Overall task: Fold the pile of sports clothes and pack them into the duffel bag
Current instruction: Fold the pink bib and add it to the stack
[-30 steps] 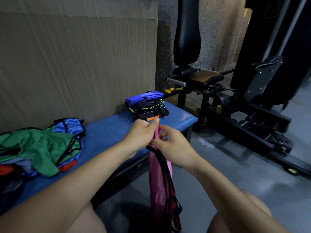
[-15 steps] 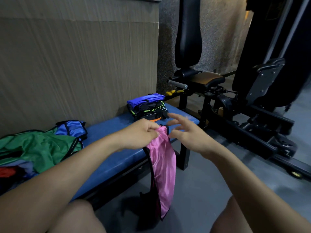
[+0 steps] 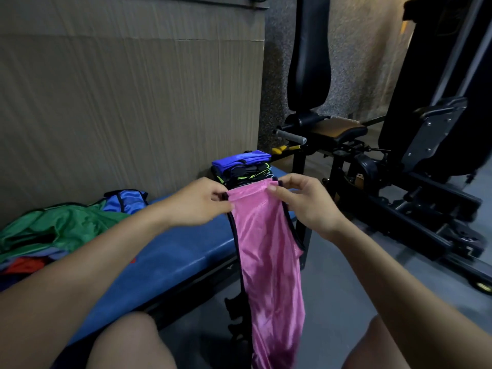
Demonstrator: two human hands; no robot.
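A: Gym surroundings: a blue padded desk [image 3: 170, 262] runs along a ribbed wall panel [image 3: 133, 102], with a weight machine [image 3: 399, 182] on the floor beyond its far end. We hold the pink mesh vest [image 3: 269, 251] off the desk's front edge. Left hand [image 3: 197, 203] pinches one top corner, right hand [image 3: 306, 203] pinches the other; thumb and fingers [image 3: 277, 191] are closed on the hem, which is stretched between them. The remainder hangs free toward the floor between our knees.

B: Location of the other items?

A: Folded stack [image 3: 243, 166] at the desk's far end; unfolded pile [image 3: 53, 235], green on top, at the near left end. We cannot see the duffel bag.

B: Failure modes?

A: We judge three. One: the fabric looks slick, and each grip takes only a corner, so a loose pinch could drop the vest onto the floor. Two: the black-trimmed edges [image 3: 237, 310] dangle low; folding in mid-air may trap them crooked and yield a lopsided fold. Three: the stack sits close to the desk's far end, so a careless placement could tip it over that edge.
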